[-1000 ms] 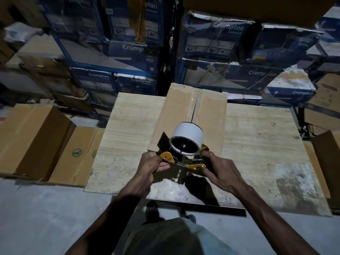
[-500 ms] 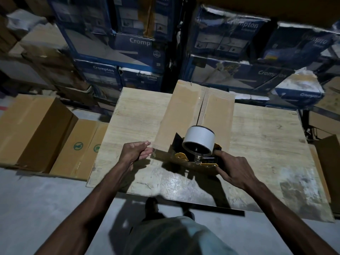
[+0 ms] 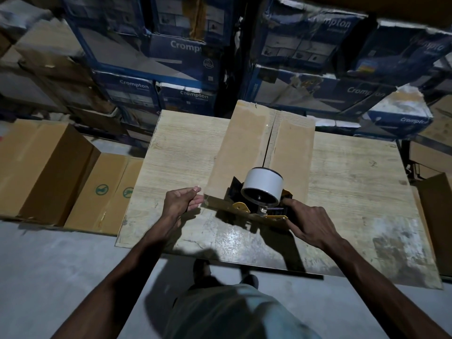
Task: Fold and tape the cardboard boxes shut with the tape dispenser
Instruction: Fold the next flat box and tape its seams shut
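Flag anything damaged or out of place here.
The stacked blue printed cartons behind the wooden table are crushed, with torn, ragged edges. The brown cardboard box on it shows an open, untaped centre seam, the yellow-and-black tape dispenser at its near end.

A pale wood-grain tabletop [image 3: 354, 187] fills the middle, its near edge worn and glossy. From ten to two o'clock, blue Crompton cartons [image 3: 186, 47] stand stacked high, several crushed and torn at the corners. Grey concrete floor [image 3: 61, 270] spreads below, from four round to eight o'clock.
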{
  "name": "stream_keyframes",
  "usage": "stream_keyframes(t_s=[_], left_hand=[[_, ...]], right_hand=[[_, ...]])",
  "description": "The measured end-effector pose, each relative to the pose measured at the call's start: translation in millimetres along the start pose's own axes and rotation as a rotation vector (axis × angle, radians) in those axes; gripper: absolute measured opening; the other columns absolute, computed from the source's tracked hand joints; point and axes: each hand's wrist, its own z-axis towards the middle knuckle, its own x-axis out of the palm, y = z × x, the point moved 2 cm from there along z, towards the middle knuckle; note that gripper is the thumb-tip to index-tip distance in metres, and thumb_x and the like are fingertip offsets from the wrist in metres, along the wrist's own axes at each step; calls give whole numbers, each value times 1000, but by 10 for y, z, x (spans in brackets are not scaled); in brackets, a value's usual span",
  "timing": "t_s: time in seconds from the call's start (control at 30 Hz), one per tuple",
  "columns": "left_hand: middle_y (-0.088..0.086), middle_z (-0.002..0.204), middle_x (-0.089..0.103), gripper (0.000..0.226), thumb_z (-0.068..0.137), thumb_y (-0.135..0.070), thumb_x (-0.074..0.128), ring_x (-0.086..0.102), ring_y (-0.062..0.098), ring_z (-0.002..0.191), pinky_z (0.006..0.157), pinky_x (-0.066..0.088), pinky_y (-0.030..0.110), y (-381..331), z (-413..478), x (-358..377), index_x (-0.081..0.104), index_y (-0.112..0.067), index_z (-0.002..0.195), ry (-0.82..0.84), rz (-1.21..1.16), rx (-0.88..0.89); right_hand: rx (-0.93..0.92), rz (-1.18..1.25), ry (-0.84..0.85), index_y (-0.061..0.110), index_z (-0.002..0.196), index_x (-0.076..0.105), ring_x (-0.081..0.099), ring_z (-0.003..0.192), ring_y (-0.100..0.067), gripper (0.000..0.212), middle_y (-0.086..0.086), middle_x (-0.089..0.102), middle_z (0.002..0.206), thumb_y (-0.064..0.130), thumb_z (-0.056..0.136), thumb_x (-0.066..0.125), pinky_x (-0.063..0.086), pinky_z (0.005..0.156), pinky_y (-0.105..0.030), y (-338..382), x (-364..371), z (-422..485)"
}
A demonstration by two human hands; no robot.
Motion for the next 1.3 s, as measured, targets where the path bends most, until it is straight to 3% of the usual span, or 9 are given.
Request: stream_keyframes(t_s=[0.33, 0.47, 0.6, 0.77, 0.83, 0.93, 1.03, 1.13, 1.3], left_hand=[[16, 89, 79, 20, 94, -19, 76, 76, 14, 71, 58, 57, 22, 117, 60, 10, 78, -5, 107, -24, 35, -22], [19, 83, 78, 22, 87, -23, 83, 69, 26, 64, 70, 59, 40, 137, 147, 59, 79, -3, 95, -76, 83, -151], [21, 80, 76, 37, 83, -17, 86, 59, 22, 50, 60, 55, 35, 174, 252, 73, 74, 5, 110, -100, 42, -217], [9, 79, 76, 69, 76, -31, 93, 58, 13, 56, 54, 51, 31, 445, 141, 22, 65, -13, 136, -190, 94, -216], [8, 109, 77, 60, 85, -30, 86, 70, 15, 84, 74, 60, 35, 441, 11, 34, 63, -20, 139, -261, 181, -42], [-1, 133, 69, 51, 99, -3, 60, 65, 10, 118, 106, 52, 32, 324, -197, 115, 59, -25, 146, -222, 247, 251], [-8, 153, 53, 67, 100, 7, 55, 52, 7, 139, 109, 47, 22, 316, -412, 225, 46, -29, 156, 18, 447, 502], [-26, 152, 48, 46, 106, -24, 62, 46, 9, 145, 105, 55, 33, 395, -422, 236, 54, -39, 149, 103, 609, 744], [-1, 137, 66, 47, 98, -1, 68, 53, 5, 138, 111, 50, 33, 199, -323, 163, 67, -25, 138, 71, 700, 799]], right_hand=[[2, -35, 47, 27, 133, 46, 65, 57, -30, 47, -2, 75, 104, 41, 89, 53, 40, 48, -29, -41, 123, -19], [-8, -46, 53, 25, 130, 47, 65, 55, -27, 55, -3, 74, 100, 30, 82, 74, 33, 49, -25, -43, 153, -27], [-13, -52, 50, 24, 130, 48, 65, 55, -27, 60, -4, 75, 101, 25, 79, 81, 32, 49, -25, -40, 153, -27], [-9, -46, 67, 25, 130, 47, 65, 54, -25, 56, -5, 74, 102, 27, 82, 76, 34, 48, -25, -31, 159, -43], [-6, -47, 83, 24, 130, 47, 65, 55, -25, 65, -5, 74, 104, 22, 79, 86, 33, 50, -24, -37, 170, -47], [10, -37, 105, 25, 130, 47, 65, 56, -25, 68, -4, 73, 106, 21, 77, 88, 32, 49, -25, -29, 167, -48], [3, -26, 113, 25, 132, 45, 66, 58, -25, 67, -4, 72, 107, 21, 80, 87, 35, 47, -27, -43, 168, -60], [-18, -12, 127, 27, 134, 44, 65, 60, -25, 67, -4, 71, 107, 21, 81, 85, 35, 47, -27, -56, 176, -71], [-4, 15, 128, 29, 139, 41, 67, 64, -25, 47, -5, 72, 113, 41, 95, 54, 42, 49, -28, -41, 160, -49]])
